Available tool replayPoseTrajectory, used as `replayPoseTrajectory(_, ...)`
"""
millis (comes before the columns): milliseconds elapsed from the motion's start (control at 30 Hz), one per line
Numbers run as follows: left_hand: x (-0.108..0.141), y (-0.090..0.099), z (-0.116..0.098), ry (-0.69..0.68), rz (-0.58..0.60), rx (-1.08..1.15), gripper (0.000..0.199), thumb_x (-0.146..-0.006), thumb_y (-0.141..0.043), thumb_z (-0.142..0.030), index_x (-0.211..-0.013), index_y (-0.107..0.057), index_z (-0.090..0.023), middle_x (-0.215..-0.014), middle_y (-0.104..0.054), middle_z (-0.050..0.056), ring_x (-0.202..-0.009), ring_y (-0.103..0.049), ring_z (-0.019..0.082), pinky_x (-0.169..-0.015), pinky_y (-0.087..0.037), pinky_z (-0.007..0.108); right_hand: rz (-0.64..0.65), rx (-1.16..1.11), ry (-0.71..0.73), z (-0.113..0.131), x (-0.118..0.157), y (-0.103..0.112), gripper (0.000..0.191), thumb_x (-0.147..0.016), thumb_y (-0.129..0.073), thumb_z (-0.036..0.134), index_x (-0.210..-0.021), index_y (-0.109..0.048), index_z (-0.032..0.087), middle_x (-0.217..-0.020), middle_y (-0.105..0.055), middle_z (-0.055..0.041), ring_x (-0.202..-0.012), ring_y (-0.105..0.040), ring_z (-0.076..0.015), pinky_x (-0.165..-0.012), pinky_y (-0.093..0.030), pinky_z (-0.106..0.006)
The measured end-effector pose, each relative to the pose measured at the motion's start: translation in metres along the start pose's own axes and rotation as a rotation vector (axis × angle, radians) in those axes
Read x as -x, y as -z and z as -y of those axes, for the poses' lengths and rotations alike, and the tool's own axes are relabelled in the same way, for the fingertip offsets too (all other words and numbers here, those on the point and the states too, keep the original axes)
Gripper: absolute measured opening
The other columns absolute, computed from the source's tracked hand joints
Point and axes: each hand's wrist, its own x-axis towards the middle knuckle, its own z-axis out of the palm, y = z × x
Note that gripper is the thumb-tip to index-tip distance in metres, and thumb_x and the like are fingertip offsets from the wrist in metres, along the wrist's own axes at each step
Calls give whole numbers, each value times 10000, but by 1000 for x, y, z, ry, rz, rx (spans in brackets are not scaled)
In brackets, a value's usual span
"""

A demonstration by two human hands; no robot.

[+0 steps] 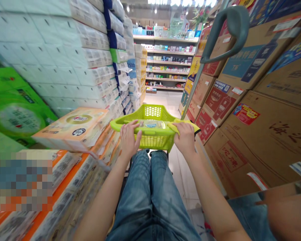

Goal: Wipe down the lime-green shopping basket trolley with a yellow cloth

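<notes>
Jeans (150, 197) sit below both hands: the left hand (130, 139) curls closed over the rim of a green basket (153, 112), and the right hand (184, 139) grips it over a yellow cloth (190, 125).

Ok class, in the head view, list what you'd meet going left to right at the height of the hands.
green packs → cream-and-orange pack → left hand → right hand → brown cardboard cartons

- My lime-green plastic shopping basket (153, 144) is sitting just past my knees, its mesh walls facing me
- A yellow cloth (187, 124) is draping over its right rim
- A flat packaged item (150, 125) is lying inside
</notes>
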Motion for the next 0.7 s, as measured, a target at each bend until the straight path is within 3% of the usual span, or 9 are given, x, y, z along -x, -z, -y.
replayPoseTrajectory(133, -16, -3, 15, 92, -15, 44, 230, -1007, -389, -346, -1099, -541, -200, -1268, -631, 77, -1217, -526, 208, -1166, -252, 482, -2, 13, -10, 17, -4, -10, 410, -745, -492, 81, -1116, -639, 176, -1000, -661, -81, -1001, -534, -270, -986, -352, -408)
replayPoseTrajectory(333, -44, -11, 29, 90, 45, 38, 286, -1027, -313, -300, -1156, -535, -174, -1267, -644, 81, -1202, -549, 205, -1135, -275, 595, -14, 2, -70, 30, -17, -28, 387, -755, -520, 91, -1116, -637, 166, -1033, -636, -137, -1026, -506, -314, -1000, -333, -467)
replayPoseTrajectory(400, -50, -17, 18, 60, 65, 29, 324, -1015, -321, -263, -1251, -513, -153, -1325, -616, 104, -1257, -521, 222, -1150, -237, 614, 7, -9, -82, 35, -21, -32, 395, -764, -517, 93, -1138, -627, 153, -1049, -628, -151, -1040, -499, -322, -1014, -325, -484)
replayPoseTrajectory(467, -51, -25, 0, -31, 121, 33, 384, -986, -380, -238, -1351, -480, -175, -1405, -570, 78, -1342, -466, 210, -1199, -199, 544, 24, -15, -79, 39, -21, -33, 405, -772, -514, 99, -1160, -620, 148, -1042, -631, -149, -1035, -508, -319, -1025, -326, -492)
replayPoseTrajectory(567, -43, -36, -30, -237, 306, -45, 548, -910, -411, -158, -1457, -396, -146, -1482, -498, 89, -1416, -391, 213, -1216, -226, 448, 10, -44, -23, 40, -13, -32, 477, -773, -502, 91, -1236, -594, 158, -1098, -646, -137, -1079, -529, -307, -1076, -311, -502)
replayPoseTrajectory(700, -30, -41, -43, -228, 292, -137, 617, -862, -416, -130, -1477, -371, -116, -1495, -473, 108, -1430, -367, 227, -1222, -225, 438, -29, -154, 140, 18, 11, -30, 660, -773, -420, 36, -1408, -478, 206, -1356, -580, -92, -1309, -466, -255, -1187, -222, -521)
